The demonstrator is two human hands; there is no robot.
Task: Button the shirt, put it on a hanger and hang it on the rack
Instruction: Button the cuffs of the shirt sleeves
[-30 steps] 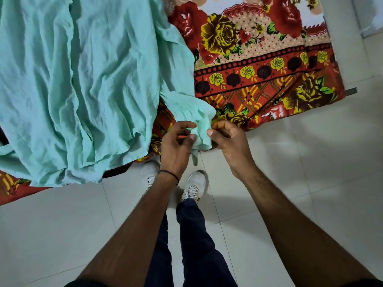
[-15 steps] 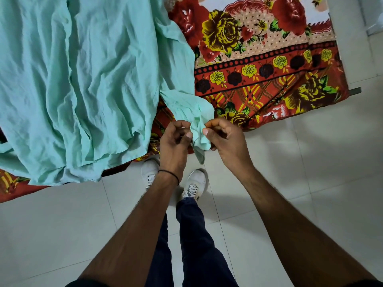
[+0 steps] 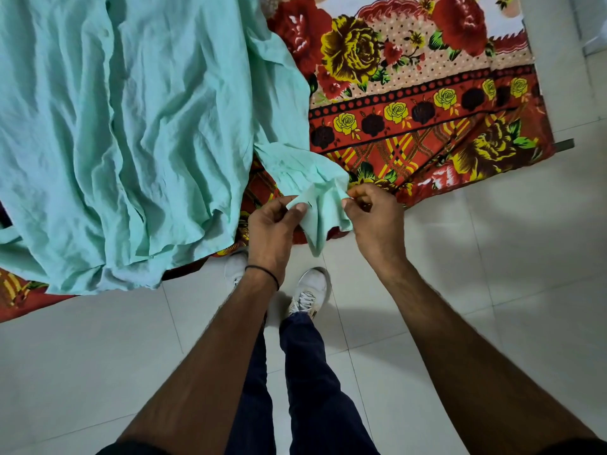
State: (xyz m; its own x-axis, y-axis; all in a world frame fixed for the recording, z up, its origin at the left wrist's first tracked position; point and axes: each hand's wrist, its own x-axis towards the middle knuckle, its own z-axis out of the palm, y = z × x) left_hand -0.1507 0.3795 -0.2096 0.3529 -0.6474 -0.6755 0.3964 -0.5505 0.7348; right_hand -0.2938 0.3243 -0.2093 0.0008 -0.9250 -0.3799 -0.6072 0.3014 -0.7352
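A crumpled mint-green cotton shirt [image 3: 124, 133] lies spread across a bed covered by a red floral-print bedsheet [image 3: 427, 103], its hem spilling over the near edge. One sleeve trails off the bed toward the person, and its cuff [image 3: 320, 211] hangs between the two hands above the pale tiled floor [image 3: 492, 257]. The left hand [image 3: 271, 233] pinches one edge of the cuff between thumb and fingers; the right hand [image 3: 374, 221] pinches the opposite edge, fingers curled tight. White sneakers [image 3: 308, 290] stand just below the hands
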